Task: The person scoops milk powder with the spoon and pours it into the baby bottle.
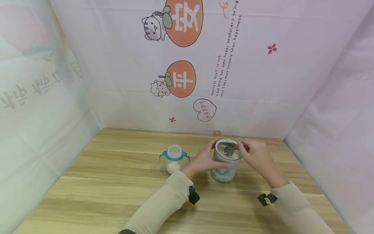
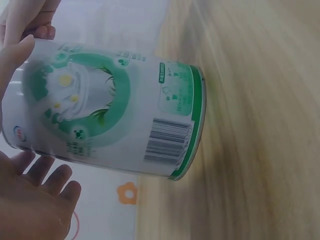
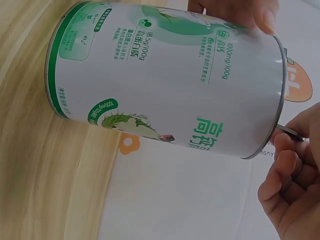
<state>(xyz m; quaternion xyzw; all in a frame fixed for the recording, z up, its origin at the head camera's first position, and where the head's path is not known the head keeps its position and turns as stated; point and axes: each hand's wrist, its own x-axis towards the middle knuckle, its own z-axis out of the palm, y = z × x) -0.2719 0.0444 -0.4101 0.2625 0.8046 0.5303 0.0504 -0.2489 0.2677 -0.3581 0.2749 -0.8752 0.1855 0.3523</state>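
Note:
A white and green milk powder can (image 1: 225, 175) stands upright on the table with its top uncovered and pale powder inside. My left hand (image 1: 204, 160) holds it from the left, thumb on the near side and fingers round the far side. At the rim, my right hand (image 1: 257, 156) pinches the handle of a dark metal spoon (image 1: 229, 150), whose bowl is inside the can. In the right wrist view a short piece of the spoon handle (image 3: 291, 132) shows between finger and thumb. How much powder the spoon bears cannot be made out.
A baby bottle (image 1: 173, 166) with a blue two-handled collar and white powder inside stands uncapped, left of the can, close to my left wrist. Printed cloth (image 1: 248, 113) walls in the wooden table (image 1: 122, 182) at the back and both sides.

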